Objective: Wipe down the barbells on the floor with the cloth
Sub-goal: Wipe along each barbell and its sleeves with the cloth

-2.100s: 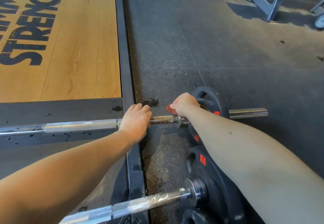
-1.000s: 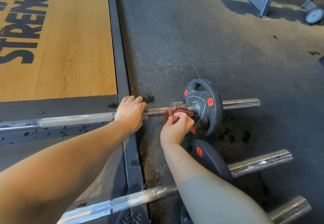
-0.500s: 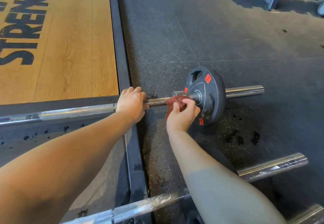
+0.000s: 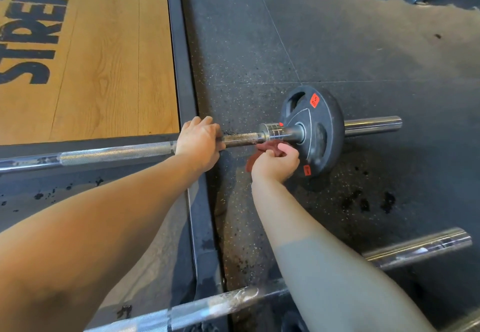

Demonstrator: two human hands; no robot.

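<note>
**A:** Dark speckled rubber floor (image 4: 337, 46), with a wooden lifting platform (image 4: 104, 59) in a dark frame at the left. So where's the bar?

**B:** The barbell (image 4: 117, 153) lies across the platform's near edge and out over the rubber. A black weight plate (image 4: 314, 129) sits on its sleeve. A second barbell (image 4: 415, 250) lies closer to the camera.

**A:** And the hands?

**B:** The left hand (image 4: 198, 144) is on the shaft, fingers (image 4: 205, 124) curled right over it, between the knurled stretch and the collar (image 4: 272, 131). The right hand (image 4: 275, 164) pinches a reddish cloth (image 4: 261, 147), bunched just under the collar and beside the plate. I can't tell whether the cloth is touching steel.

**A:** How will it all handle?

**B:** I'd judge the bar stiff and heavy. It's round and riding on that plate, so it's apt to roll. The left hand's grip on the shaft looks like the right place to steady it. The polished sleeve would probably be slick under a bare palm.

**A:** The cloth?

**B:** Soft, limp and light. It's best wrapped round the steel and squeezed through, so it can't slip off mid-stroke.
</note>
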